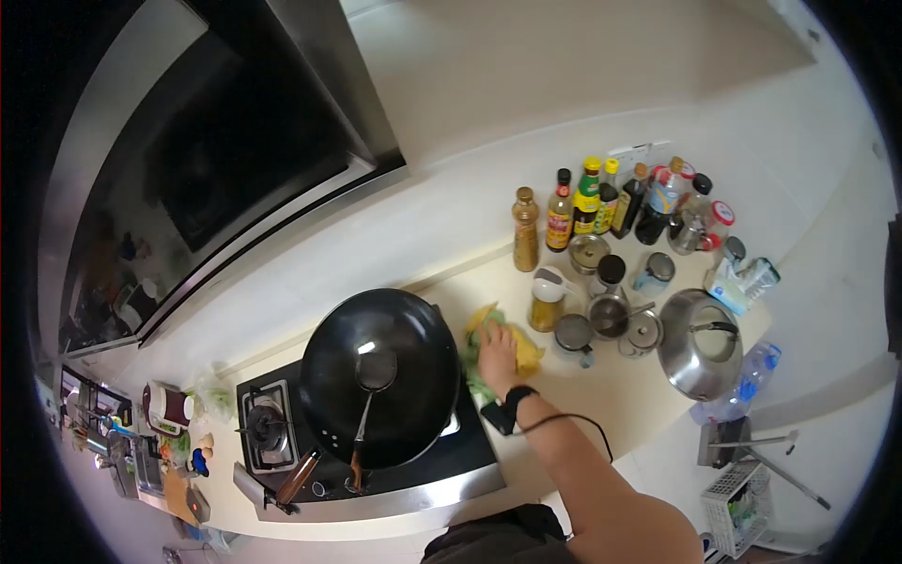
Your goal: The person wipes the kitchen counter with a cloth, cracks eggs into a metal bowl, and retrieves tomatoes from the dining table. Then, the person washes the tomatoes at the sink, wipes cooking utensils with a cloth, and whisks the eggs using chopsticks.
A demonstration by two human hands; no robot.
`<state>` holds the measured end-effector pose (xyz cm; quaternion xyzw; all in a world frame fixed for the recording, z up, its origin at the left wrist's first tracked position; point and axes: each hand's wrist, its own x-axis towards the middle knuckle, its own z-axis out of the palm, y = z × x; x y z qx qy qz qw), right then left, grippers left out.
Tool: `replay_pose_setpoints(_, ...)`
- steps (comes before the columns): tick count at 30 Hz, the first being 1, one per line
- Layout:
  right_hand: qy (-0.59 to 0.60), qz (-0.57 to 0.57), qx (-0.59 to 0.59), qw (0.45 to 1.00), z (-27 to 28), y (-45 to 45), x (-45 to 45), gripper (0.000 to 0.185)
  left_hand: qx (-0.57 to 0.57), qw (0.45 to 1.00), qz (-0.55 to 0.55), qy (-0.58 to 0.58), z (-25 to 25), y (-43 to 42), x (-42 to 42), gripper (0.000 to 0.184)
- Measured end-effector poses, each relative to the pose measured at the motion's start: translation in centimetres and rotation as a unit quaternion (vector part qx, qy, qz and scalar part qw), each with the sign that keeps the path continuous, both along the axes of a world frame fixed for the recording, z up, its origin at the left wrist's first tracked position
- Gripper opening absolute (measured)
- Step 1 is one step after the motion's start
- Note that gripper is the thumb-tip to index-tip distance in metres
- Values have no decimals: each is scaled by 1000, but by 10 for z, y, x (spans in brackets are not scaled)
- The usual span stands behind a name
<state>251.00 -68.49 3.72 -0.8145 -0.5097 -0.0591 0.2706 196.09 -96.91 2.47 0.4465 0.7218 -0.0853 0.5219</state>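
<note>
My right hand (496, 355), with a dark band at the wrist, presses on a bunched yellow-and-green cloth (528, 357) on the counter. Its fingers curl over the cloth. Just left of it, a large black wok (324, 395) sits on the stove (474, 449). A ladle (378, 369) with a wooden-ended handle rests inside the wok. To the right of the cloth stands an oil jug (545, 313) with a white top and yellow liquid, beside a lidded glass jar (572, 333). My left hand is out of view.
Several sauce bottles (559, 221) line the wall at the back right. A domed steel lid (691, 352) lies near the counter's right end. A range hood (254, 141) hangs above the left side. A bare burner (267, 425) is left of the wok. A white basket (728, 508) stands low right.
</note>
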Motion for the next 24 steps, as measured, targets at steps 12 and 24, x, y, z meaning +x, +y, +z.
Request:
replay_pose_setpoints(12, 63, 199, -102, 973, 0, -288, 77, 45, -46, 988, -17, -148, -58, 55, 17, 40)
replay_pose_setpoints(24, 94, 267, -57, 957, 63, -278, 30, 44, -191, 961, 189, -67, -75, -108, 3, 66)
